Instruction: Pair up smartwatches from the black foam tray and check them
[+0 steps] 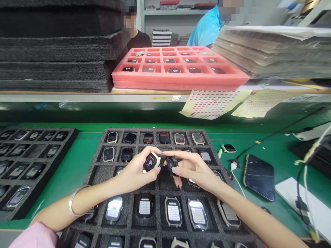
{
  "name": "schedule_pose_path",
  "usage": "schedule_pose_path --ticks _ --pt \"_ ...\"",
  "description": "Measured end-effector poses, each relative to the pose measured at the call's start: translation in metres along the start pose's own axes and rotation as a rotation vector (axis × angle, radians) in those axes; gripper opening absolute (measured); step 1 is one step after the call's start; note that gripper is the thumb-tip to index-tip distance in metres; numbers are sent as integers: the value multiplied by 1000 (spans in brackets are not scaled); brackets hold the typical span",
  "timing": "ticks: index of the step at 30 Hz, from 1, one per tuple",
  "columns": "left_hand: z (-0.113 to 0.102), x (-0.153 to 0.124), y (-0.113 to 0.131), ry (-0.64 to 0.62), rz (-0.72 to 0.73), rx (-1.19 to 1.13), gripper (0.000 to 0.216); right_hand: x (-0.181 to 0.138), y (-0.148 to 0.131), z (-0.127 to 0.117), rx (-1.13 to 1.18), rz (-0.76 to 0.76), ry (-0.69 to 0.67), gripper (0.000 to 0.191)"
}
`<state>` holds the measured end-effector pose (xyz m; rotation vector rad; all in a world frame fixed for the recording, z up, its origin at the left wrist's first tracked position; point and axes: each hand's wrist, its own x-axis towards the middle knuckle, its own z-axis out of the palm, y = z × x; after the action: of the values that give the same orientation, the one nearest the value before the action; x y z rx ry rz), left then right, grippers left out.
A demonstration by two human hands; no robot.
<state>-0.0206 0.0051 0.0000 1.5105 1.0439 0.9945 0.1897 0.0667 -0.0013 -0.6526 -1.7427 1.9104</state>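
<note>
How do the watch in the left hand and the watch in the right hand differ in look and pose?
Case: the left watch has a pale case, while the right watch has a black one.
Pose: the left watch shows its screen broadly to the camera; the right watch looks turned more side-on.
Shared: each is held, by the left hand and right hand, above the black tray.

Above the green worktop (82, 151) runs a pale-edged ledge (90, 97); behind stand shelves (176, 12), a grey wall (263, 14) rightward.
</note>
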Motion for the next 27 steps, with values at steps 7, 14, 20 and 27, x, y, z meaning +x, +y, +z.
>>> schedule_pose_path --ticks 7,14,20,27 --pt "-1 0 1 3 -18 84 29 0 0 -1 -26 5 -22 45" --pt "0 2 -2 22 14 38 34 1 2 -2 -1 -16 -19 45" --pt "-1 1 2 12 -27 100 32 1 2 -3 -8 29 -19 43" --pt "0 0 3 30 -3 47 33 -1 -2 0 -48 12 7 44"
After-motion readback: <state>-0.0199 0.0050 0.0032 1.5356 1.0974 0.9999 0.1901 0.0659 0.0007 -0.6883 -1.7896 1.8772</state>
